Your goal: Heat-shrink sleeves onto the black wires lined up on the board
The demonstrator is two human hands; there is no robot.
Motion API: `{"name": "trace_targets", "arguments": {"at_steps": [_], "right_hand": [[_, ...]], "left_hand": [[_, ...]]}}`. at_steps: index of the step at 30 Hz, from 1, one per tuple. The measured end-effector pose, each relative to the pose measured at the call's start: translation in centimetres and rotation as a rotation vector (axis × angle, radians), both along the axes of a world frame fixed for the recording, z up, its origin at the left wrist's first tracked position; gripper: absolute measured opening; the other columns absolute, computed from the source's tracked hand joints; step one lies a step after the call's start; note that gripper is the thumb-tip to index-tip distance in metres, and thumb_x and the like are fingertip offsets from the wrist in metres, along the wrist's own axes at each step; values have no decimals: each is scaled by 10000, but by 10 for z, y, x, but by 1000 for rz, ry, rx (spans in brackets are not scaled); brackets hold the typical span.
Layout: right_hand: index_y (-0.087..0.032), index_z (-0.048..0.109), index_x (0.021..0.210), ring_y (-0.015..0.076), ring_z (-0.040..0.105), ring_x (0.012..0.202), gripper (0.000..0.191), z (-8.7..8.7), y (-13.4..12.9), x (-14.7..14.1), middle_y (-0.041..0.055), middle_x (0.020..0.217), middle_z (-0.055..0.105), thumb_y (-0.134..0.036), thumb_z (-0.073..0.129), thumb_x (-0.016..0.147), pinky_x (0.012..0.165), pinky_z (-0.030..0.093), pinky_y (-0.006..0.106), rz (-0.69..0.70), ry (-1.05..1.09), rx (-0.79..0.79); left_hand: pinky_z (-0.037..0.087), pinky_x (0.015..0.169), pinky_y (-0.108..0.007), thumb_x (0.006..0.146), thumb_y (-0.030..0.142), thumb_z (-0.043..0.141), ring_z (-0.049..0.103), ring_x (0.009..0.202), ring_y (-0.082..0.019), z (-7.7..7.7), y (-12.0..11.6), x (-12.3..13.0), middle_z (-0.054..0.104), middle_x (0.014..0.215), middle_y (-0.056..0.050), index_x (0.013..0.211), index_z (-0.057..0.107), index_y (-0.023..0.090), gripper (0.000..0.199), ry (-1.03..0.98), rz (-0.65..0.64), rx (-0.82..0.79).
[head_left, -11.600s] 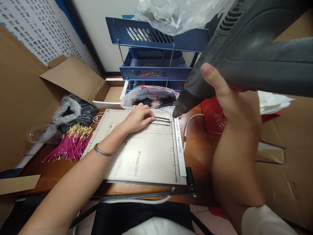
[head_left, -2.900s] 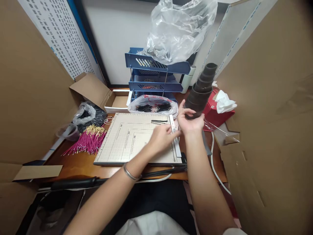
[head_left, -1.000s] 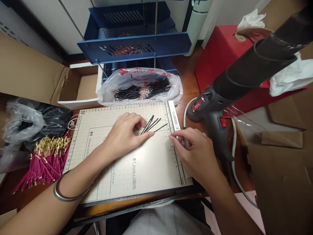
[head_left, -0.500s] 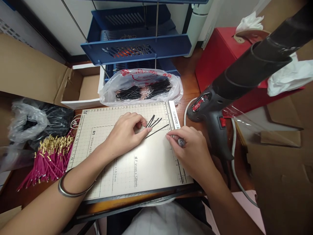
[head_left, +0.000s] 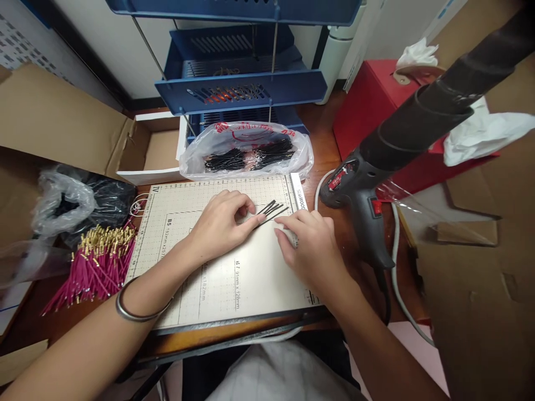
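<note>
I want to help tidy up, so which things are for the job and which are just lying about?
Probably for the job:
black strips, touched by the left hand, with the right hand close by
gridded board under them
heat gun, maybe

Seemingly just lying about:
pink-and-gold pieces
red box
open cardboard box
blue tray rack

Tiered blue tray rack [head_left: 295,86], slotted fronts; pale bottle [head_left: 336,53] beside it. Open cardboard box [head_left: 152,176]; near it, gold-tipped magenta wires [head_left: 100,262], heaped. Red box [head_left: 370,106], right side.
</note>
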State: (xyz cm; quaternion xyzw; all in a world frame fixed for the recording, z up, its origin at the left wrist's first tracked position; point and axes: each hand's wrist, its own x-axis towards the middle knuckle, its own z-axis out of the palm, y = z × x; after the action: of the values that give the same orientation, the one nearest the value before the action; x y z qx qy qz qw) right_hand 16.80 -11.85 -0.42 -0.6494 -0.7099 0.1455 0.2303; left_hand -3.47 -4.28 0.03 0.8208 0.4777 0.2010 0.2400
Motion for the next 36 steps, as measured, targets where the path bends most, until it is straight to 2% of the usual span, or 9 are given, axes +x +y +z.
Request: {"name": "trace_targets", "arguments": {"at_steps": [5, 10, 14, 18, 23, 26, 29, 32, 36], "right_hand": [[-191, 784, 1161, 297, 608, 988, 254, 8, 8, 11, 121, 1089, 765, -238, 678, 934, 858, 325, 421, -58, -96, -20], [-170, 796, 1092, 333, 614, 1072, 215, 15, 18, 4, 153, 1141, 758, -244, 638, 967, 892, 335, 449, -7, -159, -113], [-204, 793, 1160, 319, 631, 1104, 251, 15, 12, -9, 119, 1171, 757, -233, 612, 989, 908, 339, 445, 77, -86, -132], [-240, 792, 1143, 292, 659, 1117, 250, 9, -5, -13, 82, 1151, 761, -189, 620, 971, 911, 346, 426, 142, -8, -137], [-202, 759, 1116, 278, 707, 1047, 194, 10, -14, -19, 52, 997, 786, -265, 684, 948, 905, 372, 405, 40, 43, -159], [-196, 760, 1004, 280, 726, 984, 149, 18, -11, -29, 38, 899, 788, -320, 713, 937, 879, 382, 394, -16, -20, -193], [-205, 757, 917, 249, 731, 898, 112, 26, -10, -36, 33, 869, 800, -299, 702, 937, 815, 384, 363, -27, -74, -241], [-215, 746, 829, 229, 721, 814, 153, 29, -12, -34, 32, 827, 806, -287, 674, 942, 761, 363, 351, -48, -131, -268], [-214, 711, 731, 222, 701, 739, 232, 28, -13, -25, 31, 748, 785, -282, 644, 943, 767, 344, 364, -27, -201, -272]], "left_hand": [[472, 888, -422, 911, 497, 712, 629, 961, -285, 8, -8, 7, 742, 972, -76, 980, 723, 196, 309, 112, -7, 9], [442, 780, -399, 933, 344, 672, 642, 884, -286, 13, -18, 16, 749, 839, -58, 904, 713, 203, 150, 198, 54, -63], [398, 738, -390, 936, 339, 672, 628, 799, -270, 16, -42, 18, 734, 771, -44, 857, 719, 207, 162, 218, 97, -104], [392, 784, -400, 979, 352, 654, 610, 799, -253, 13, -76, 14, 720, 768, -40, 821, 712, 200, 227, 180, 183, -117], [366, 839, -407, 956, 358, 731, 595, 894, -250, 1, -102, 6, 702, 816, -19, 915, 733, 220, 144, 49, 270, -69], [355, 853, -406, 935, 342, 765, 590, 913, -243, -4, -104, 4, 704, 832, -13, 904, 730, 226, 125, 3, 299, -59], [352, 853, -404, 932, 323, 767, 580, 900, -234, -7, -104, 3, 698, 839, -13, 895, 728, 226, 111, -16, 300, -54], [342, 850, -404, 939, 294, 761, 572, 884, -227, -9, -106, 1, 681, 833, -6, 927, 729, 229, 74, -44, 288, -48], [327, 826, -396, 959, 271, 729, 562, 853, -220, -11, -109, 0, 662, 830, -3, 954, 719, 234, 38, -68, 262, -18]]}}
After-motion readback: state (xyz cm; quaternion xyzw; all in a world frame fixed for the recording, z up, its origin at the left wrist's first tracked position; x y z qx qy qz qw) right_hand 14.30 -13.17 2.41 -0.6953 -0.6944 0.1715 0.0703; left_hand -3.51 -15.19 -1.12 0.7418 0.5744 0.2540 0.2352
